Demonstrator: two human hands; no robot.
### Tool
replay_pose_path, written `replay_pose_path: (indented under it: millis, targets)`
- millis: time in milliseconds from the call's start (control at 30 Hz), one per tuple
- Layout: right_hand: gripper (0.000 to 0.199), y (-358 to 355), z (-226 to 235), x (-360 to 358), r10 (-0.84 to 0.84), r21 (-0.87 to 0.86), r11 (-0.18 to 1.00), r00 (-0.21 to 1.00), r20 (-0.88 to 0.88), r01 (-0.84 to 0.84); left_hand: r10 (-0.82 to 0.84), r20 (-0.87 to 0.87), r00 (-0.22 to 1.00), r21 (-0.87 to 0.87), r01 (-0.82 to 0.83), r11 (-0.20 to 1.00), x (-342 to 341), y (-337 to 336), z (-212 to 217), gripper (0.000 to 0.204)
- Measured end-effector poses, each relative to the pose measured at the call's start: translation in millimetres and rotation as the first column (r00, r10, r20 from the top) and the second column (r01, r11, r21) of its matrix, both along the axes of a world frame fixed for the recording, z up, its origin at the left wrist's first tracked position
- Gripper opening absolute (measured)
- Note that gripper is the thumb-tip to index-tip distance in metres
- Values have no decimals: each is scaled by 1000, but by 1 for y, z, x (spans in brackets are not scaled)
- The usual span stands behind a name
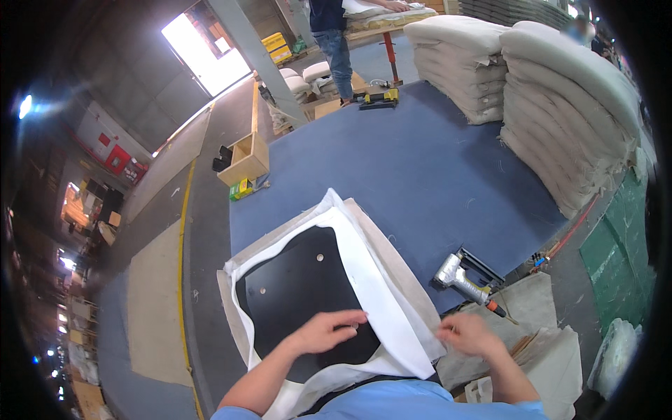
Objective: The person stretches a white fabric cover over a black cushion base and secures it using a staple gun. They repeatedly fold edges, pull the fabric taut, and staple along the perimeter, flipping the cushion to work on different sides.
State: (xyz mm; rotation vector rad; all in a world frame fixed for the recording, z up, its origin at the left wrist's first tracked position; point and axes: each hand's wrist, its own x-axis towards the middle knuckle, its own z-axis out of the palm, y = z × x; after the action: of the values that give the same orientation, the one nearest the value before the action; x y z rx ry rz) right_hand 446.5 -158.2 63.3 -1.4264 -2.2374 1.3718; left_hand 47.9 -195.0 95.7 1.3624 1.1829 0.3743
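In front of me lies a seat pad with a black board (294,280) facing up. White fabric (374,294) folds in over its edges, and an outer layer of beige fabric (402,283) shows around it. My left hand (327,332) is over the board, fingers stretched toward the right-hand white flap. At the right edge of the pad, the fingers of my right hand (474,336) are closed at the beige fabric's border; the fingertips are partly hidden. A silver staple gun (458,274) rests on the blue table (336,154), beyond my right hand.
Two tall stacks of beige cushions (455,66) (560,112) stand at the far right. A yellow-black staple gun (379,99) lies at the far edge. A wooden box (248,159) and small green-yellow box (241,189) sit left. Another person (332,49) stands beyond the table.
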Motion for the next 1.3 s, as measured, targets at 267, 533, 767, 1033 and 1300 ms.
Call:
replay_pose_path:
  millis: [267,533,767,1033,1300]
  targets:
    - [44,194,-36,-143,-347,-63,935,858,-380,350,287,-510,811,577,75,813,-49,211,42,45]
    - [53,310,-83,-272,-439,-222,891,876,-200,396,175,-853,491,471,583,662,-83,323,-31,39]
    - [39,332,-80,-290,-201,-252,952,976,-88,174,130,-693,709,564,421,710,-96,287,-47,13]
    - [21,307,-98,-311,-504,-158,863,787,-357,481,408,-491,770,308,-285,908,-94,318,-47,20]
    - [25,320,-87,-319,-336,-180,939,898,-285,294,327,-714,619,481,95,871,-140,342,-90,36]
